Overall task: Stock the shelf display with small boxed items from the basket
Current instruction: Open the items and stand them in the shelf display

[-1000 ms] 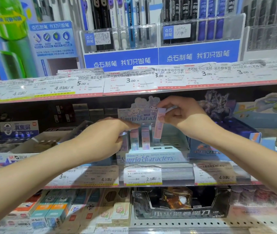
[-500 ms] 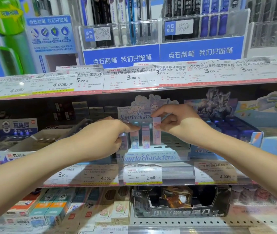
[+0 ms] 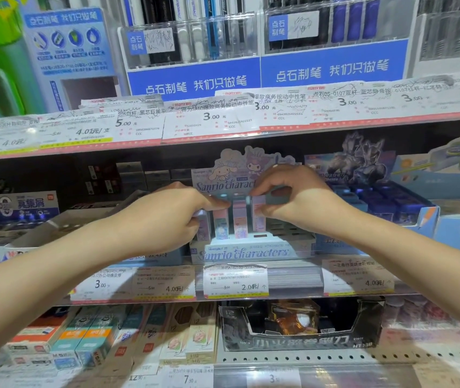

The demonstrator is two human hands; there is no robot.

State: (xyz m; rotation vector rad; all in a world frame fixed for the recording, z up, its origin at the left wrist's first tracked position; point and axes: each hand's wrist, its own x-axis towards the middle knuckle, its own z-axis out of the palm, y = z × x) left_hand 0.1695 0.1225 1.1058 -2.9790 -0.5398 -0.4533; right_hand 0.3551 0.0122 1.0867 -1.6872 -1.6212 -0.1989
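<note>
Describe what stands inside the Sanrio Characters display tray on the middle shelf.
Four small pastel boxes stand upright in the Sanrio Characters display tray. Empty slots show at right. The left hand covers anything further left.

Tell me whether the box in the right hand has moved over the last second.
Yes. The small box in the right hand has come down from beside the Sanrio display header into the row, upright beside the other boxes.
</note>
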